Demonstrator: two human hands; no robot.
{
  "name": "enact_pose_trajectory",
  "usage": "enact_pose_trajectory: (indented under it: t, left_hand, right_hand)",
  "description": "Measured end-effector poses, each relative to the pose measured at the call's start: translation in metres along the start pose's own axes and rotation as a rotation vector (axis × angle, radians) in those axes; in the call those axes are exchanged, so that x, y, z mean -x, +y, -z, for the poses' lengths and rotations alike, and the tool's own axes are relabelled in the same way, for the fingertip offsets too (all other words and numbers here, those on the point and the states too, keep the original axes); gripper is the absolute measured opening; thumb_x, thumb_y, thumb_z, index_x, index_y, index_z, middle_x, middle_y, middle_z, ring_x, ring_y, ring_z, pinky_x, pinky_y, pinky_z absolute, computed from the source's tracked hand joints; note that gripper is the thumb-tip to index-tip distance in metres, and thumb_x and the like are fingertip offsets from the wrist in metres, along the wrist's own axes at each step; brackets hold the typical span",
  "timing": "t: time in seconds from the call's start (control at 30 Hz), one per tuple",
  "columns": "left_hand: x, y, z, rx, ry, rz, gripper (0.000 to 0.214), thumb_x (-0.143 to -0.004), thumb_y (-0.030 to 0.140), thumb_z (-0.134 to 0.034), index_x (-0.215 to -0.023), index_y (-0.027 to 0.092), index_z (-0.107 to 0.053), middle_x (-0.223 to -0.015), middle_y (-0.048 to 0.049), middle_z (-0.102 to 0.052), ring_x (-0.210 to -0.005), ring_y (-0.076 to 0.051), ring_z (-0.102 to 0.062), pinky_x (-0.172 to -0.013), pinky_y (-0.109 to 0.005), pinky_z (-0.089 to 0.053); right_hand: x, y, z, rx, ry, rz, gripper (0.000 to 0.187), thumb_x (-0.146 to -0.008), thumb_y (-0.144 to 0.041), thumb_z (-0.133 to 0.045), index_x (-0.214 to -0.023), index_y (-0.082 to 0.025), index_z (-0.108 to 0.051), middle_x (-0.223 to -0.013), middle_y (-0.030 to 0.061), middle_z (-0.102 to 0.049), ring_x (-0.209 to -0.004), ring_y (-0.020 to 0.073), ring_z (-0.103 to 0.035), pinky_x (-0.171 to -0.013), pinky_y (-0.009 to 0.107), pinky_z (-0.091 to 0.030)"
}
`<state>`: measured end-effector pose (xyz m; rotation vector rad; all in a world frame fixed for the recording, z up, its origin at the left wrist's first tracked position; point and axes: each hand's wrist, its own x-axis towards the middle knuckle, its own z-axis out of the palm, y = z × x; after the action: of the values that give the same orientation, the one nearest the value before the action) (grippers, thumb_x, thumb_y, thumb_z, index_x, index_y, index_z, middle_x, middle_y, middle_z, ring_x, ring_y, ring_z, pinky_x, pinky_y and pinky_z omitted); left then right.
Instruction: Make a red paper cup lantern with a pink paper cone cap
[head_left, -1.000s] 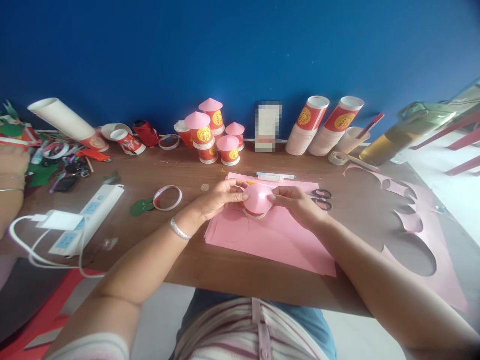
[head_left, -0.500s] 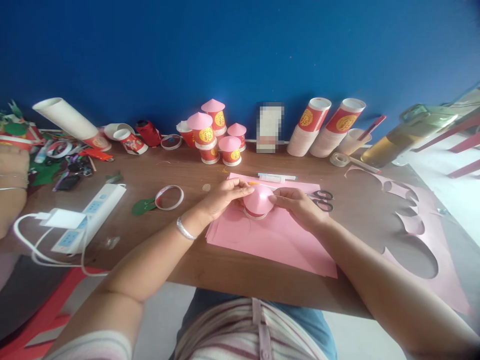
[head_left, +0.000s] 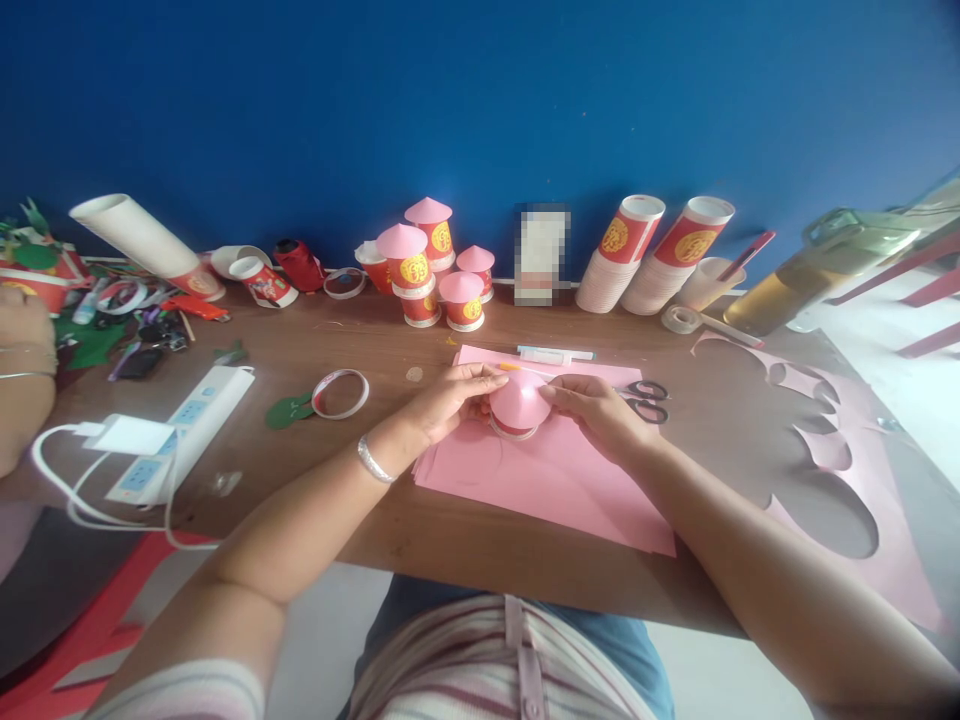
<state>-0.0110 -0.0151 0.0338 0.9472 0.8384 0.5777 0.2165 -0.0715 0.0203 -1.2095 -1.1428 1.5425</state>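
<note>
A pink paper cone point(head_left: 517, 402) sits on top of a small cup whose white rim point(head_left: 514, 431) shows beneath it. My left hand point(head_left: 450, 396) pinches the cone's left side and my right hand point(head_left: 592, 405) pinches its right side; both have their fingers closed on it. The cup stands over a stack of pink paper sheets point(head_left: 547, 475) on the brown table point(head_left: 465, 545). A silver bracelet point(head_left: 373, 462) circles my left wrist.
Black scissors point(head_left: 645, 398) and a white pen point(head_left: 553, 353) lie beside the pink sheets. Several red cups with pink cone tops point(head_left: 435, 270) stand at the back, beside two cup stacks point(head_left: 651, 252). A white power strip point(head_left: 176, 435), a tape ring point(head_left: 340, 393) and cut pink paper point(head_left: 847, 450) flank me. Another person's arm point(head_left: 22, 370) is at the left.
My hands have turned the pink cone slightly and pressed it down on the cup; both keep hold of it in the same place.
</note>
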Motion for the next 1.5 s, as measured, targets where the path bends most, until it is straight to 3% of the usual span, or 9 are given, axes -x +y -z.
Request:
enact_pose_trajectory:
  t: [0.2,0.47,0.6,0.73,0.9,1.1,1.5]
  left_hand:
    - [-0.002,-0.002,-0.001,0.047,0.011,0.003,0.041,-0.068,0.037,-0.090,-0.099,0.015,-0.076,-0.072,0.0019,-0.060,-0.063,-0.009,-0.055,-0.060,-0.024,-0.046]
    - [-0.002,0.001,0.000,-0.099,-0.024,-0.026,0.040,-0.075,0.047,-0.084,-0.095,0.015,-0.073,-0.068,0.0026,-0.057,-0.058,-0.009,-0.049,-0.055,-0.024,-0.036]
    - [-0.006,0.008,0.003,-0.207,0.017,-0.104,0.041,-0.080,0.054,-0.077,-0.082,0.015,-0.068,-0.067,0.0026,-0.052,-0.058,-0.009,-0.046,-0.055,-0.025,-0.033]
    - [-0.011,0.019,0.003,-0.277,0.003,-0.115,0.043,-0.079,0.057,-0.078,-0.081,0.016,-0.064,-0.069,0.0022,-0.053,-0.060,-0.009,-0.046,-0.057,-0.025,-0.032]
    - [-0.021,0.025,0.003,-0.363,-0.069,-0.063,0.045,-0.074,0.057,-0.081,-0.082,0.017,-0.063,-0.071,0.0011,-0.055,-0.060,-0.010,-0.045,-0.057,-0.025,-0.030]
    - [-0.026,0.021,0.002,-0.370,-0.117,-0.070,0.043,-0.072,0.055,-0.082,-0.081,0.016,-0.065,-0.069,0.0003,-0.056,-0.058,-0.009,-0.043,-0.055,-0.026,-0.027]
    - [-0.022,0.023,-0.004,-0.330,-0.139,-0.059,0.044,-0.070,0.054,-0.084,-0.074,0.016,-0.063,-0.065,0.0021,-0.053,-0.055,-0.007,-0.041,-0.052,-0.025,-0.023]
  right_hand:
    - [0.000,-0.001,-0.001,-0.039,-0.003,-0.007,0.040,-0.072,-0.053,-0.085,-0.067,-0.018,-0.067,-0.069,0.0007,-0.062,-0.074,0.0168,-0.057,-0.077,0.034,-0.044]
    - [-0.001,0.002,0.001,0.015,-0.004,0.020,0.043,-0.079,-0.058,-0.080,-0.071,-0.017,-0.069,-0.073,0.0021,-0.065,-0.074,0.0165,-0.059,-0.077,0.033,-0.045]
    - [-0.002,0.004,0.006,0.095,0.011,0.018,0.052,-0.082,-0.067,-0.073,-0.076,-0.016,-0.071,-0.075,0.0055,-0.069,-0.074,0.0178,-0.063,-0.077,0.033,-0.049]
    - [-0.004,0.003,0.011,0.108,-0.006,-0.043,0.061,-0.079,-0.075,-0.070,-0.077,-0.014,-0.071,-0.074,0.0077,-0.071,-0.068,0.0174,-0.065,-0.067,0.032,-0.053]
    - [-0.004,-0.001,0.016,0.134,-0.138,-0.082,0.058,-0.074,-0.072,-0.077,-0.072,-0.014,-0.071,-0.070,0.0080,-0.070,-0.060,0.0163,-0.064,-0.055,0.028,-0.051]
    - [-0.002,-0.004,0.015,0.160,-0.241,-0.096,0.049,-0.069,-0.061,-0.086,-0.076,-0.014,-0.073,-0.066,0.0059,-0.070,-0.060,0.0167,-0.064,-0.058,0.030,-0.050]
    - [0.002,-0.007,0.009,0.261,-0.185,-0.079,0.044,-0.072,-0.058,-0.084,-0.066,-0.018,-0.067,-0.058,0.0016,-0.067,-0.057,0.0146,-0.057,-0.066,0.032,-0.041]
